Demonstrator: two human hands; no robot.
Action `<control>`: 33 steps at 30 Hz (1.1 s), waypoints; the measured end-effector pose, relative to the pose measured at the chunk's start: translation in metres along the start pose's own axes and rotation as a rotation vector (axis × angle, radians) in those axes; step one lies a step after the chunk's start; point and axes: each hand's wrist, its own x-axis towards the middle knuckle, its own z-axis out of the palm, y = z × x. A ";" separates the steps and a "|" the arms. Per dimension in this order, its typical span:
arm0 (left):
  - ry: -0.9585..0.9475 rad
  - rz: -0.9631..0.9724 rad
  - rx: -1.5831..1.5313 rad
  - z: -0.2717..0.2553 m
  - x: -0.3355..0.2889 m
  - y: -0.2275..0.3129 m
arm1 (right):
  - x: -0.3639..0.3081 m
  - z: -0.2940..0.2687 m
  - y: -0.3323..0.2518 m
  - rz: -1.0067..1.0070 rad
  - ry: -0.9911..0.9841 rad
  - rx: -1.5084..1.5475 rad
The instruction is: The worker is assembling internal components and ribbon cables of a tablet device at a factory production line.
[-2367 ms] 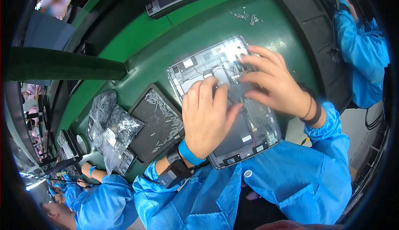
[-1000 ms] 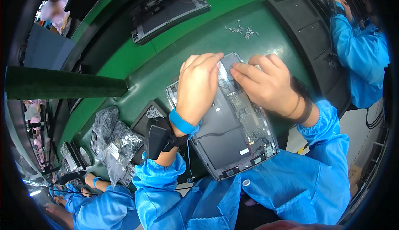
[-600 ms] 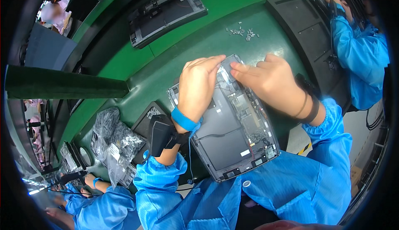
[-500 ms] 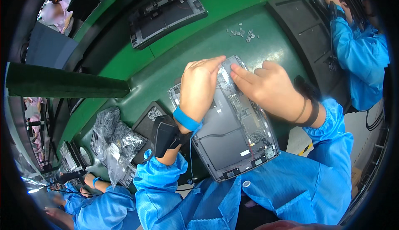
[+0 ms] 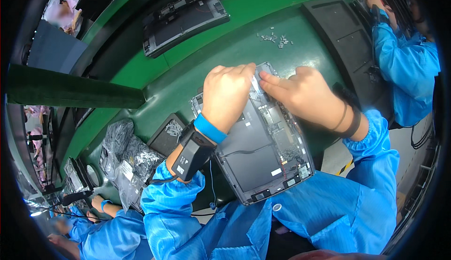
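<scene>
An opened laptop base (image 5: pixel 253 161) lies tilted in front of me, its near end by my lap. A flat dark battery pack (image 5: pixel 249 135) fills its left part, with a circuit board (image 5: pixel 282 131) along the right. At the far end, my left hand (image 5: pixel 228 93) bends over the edge with fingers pressed together; whatever its fingertips grip is hidden. Beside it, my right hand (image 5: pixel 300 91) is mostly curled, its foremost fingers pressing near the base's far corner. Anything pinched there is too small to make out. A blue strap (image 5: pixel 210 128) circles my left wrist.
Small grey pieces (image 5: pixel 277 39) lie scattered beyond the base. Another laptop base (image 5: pixel 185 20) rests on the far ledge. To the left are a small black tray (image 5: pixel 171 131) and clear plastic bags (image 5: pixel 129 156). Black foam trays (image 5: pixel 345 44) stand right, near a co-worker's blue sleeve (image 5: pixel 406 62).
My left hand has turned slightly and its forearm has shifted left, bringing the wrist device's face into view. My right hand stays nearly in place at the far corner.
</scene>
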 end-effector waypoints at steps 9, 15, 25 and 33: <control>0.049 -0.174 -0.348 -0.003 -0.006 0.004 | 0.003 -0.003 0.010 -0.028 -0.139 0.037; 0.089 -0.152 -0.408 0.002 -0.010 -0.002 | -0.003 -0.002 0.015 -0.129 -0.019 -0.048; 0.022 -0.141 -0.397 0.006 0.003 -0.008 | 0.008 -0.016 -0.007 -0.141 -0.133 -0.246; 0.006 -0.162 -0.380 0.005 0.003 -0.007 | 0.013 -0.013 0.012 -0.346 -0.140 -0.223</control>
